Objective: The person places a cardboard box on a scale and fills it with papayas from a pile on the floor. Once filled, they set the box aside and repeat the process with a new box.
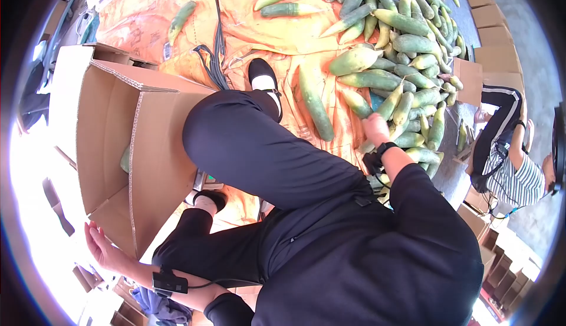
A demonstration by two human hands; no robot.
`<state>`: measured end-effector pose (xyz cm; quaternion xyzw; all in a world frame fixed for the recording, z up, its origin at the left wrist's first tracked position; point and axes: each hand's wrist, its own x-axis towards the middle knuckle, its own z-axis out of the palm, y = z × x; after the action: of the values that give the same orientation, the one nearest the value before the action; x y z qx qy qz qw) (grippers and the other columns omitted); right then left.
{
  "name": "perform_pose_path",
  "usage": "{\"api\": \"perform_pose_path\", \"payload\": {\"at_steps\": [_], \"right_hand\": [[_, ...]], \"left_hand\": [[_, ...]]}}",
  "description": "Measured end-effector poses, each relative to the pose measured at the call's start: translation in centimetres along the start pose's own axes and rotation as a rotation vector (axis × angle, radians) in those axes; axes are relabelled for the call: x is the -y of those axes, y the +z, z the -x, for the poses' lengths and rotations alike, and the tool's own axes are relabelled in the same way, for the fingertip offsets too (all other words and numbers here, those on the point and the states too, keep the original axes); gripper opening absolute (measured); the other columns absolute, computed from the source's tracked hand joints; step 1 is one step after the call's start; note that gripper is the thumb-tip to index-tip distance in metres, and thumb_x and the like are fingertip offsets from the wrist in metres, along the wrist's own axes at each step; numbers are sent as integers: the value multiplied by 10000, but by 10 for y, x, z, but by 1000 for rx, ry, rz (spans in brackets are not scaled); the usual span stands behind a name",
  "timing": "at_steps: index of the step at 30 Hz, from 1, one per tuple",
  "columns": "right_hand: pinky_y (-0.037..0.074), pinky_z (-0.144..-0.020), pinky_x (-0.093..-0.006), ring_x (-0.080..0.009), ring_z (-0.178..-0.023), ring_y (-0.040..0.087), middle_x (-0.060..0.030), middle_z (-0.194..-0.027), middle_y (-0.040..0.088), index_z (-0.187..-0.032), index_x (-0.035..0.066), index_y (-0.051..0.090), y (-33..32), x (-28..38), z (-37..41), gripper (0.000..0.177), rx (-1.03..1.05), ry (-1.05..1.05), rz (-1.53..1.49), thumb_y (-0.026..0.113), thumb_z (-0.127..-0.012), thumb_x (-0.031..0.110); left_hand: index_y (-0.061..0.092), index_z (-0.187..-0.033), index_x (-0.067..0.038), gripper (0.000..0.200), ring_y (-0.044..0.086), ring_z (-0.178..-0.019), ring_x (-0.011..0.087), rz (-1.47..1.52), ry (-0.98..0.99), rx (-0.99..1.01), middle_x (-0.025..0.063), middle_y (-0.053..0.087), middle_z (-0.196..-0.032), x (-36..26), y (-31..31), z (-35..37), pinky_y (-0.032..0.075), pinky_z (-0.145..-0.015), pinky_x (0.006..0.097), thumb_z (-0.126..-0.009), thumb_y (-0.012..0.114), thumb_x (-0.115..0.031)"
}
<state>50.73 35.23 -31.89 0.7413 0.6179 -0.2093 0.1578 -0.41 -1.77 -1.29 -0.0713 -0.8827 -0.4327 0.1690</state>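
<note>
My right hand (375,130) reaches into the near edge of a large pile of green radishes (407,43), its fingers closed round the end of a green radish (356,102). Other radishes press close about it, and the hand partly hides its grip. At lower left, my left hand (105,251) is open, fingers stretched out, beside the lower edge of an open cardboard box (162,155). Inside that box, part of a green radish (125,159) shows behind the cardboard wall. A long green radish (315,103) lies apart on the orange sheet, near my shoe.
An orange sheet (242,28) covers the floor, with two radishes (289,10) and a single radish (181,21) on it. A dark strap (219,31) crosses it. At right, a person in a striped top (519,181) sits near several cardboard boxes (498,48).
</note>
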Motion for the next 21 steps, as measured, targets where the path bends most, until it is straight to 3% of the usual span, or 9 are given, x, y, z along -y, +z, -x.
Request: {"api": "perform_pose_path", "payload": {"at_steps": [3,5,8,9,13,15,18,19,21], "right_hand": [[486,-892,-388,-333,-1004,627,-266,-1058,624,-1063,-67,556,-14,-32,-16,614,-230,280,-45,673,-723,430],[474,-906,-359,-298,-1048,614,-216,-1103,629,-1068,-52,587,-11,-35,-27,667,-220,408,-80,682,-709,501],[429,-954,-328,-243,-1125,578,-182,-1171,613,-1110,-18,624,-16,-23,-45,746,46,356,110,613,-726,622],[415,-966,-325,-255,-1142,566,-203,-1165,610,-1102,-29,624,3,-39,-71,747,162,129,305,579,-750,629],[426,-926,-324,-270,-1103,585,-189,-1132,625,-1045,31,671,16,-49,-85,641,82,95,349,544,-766,594],[453,-901,-309,-272,-1050,605,-218,-1074,643,-1035,-84,630,8,-42,-81,590,75,240,-46,710,-699,394],[493,-795,-434,-299,-895,573,-157,-1018,590,-1028,-49,572,-11,-15,-58,528,142,522,-845,754,-680,303],[493,-795,-434,-299,-895,573,-157,-1018,590,-1028,-49,572,-3,-20,-64,528,146,514,-838,754,-680,303],[503,-776,-417,-294,-859,553,-144,-1006,534,-1008,-14,531,1,-17,-66,508,402,520,-1398,754,-687,310]], "left_hand": [[617,-1159,-25,289,589,-997,165,9,-40,-11,80,649,-1066,-4,2,1,478,-870,278,-940,551,-202],[616,-1153,-11,283,598,-996,162,-21,-50,-44,93,652,-1064,-2,3,0,474,-875,274,-938,551,-184],[610,-1161,-3,292,611,-977,163,-20,-7,-12,99,661,-1057,3,3,-3,488,-883,288,-928,552,-168],[610,-1156,8,288,617,-966,165,-19,-7,-10,104,663,-1050,4,3,-4,490,-879,290,-923,558,-154],[638,-1114,-1,244,622,-948,132,21,-21,-39,78,673,-1016,9,2,-7,486,-852,260,-915,574,-126],[655,-1093,-16,219,614,-944,104,30,-24,-42,57,678,-996,9,3,-5,478,-841,236,-914,579,-118],[667,-1089,-48,208,611,-933,84,54,-25,-15,48,680,-987,4,3,-4,471,-828,220,-906,601,-122],[667,-1089,-48,208,611,-933,84,48,-30,-24,48,680,-987,3,2,-3,471,-828,220,-906,601,-122],[667,-1088,-45,209,615,-919,82,66,-34,-9,48,683,-979,-3,1,-1,470,-814,209,-903,608,-123]]}}
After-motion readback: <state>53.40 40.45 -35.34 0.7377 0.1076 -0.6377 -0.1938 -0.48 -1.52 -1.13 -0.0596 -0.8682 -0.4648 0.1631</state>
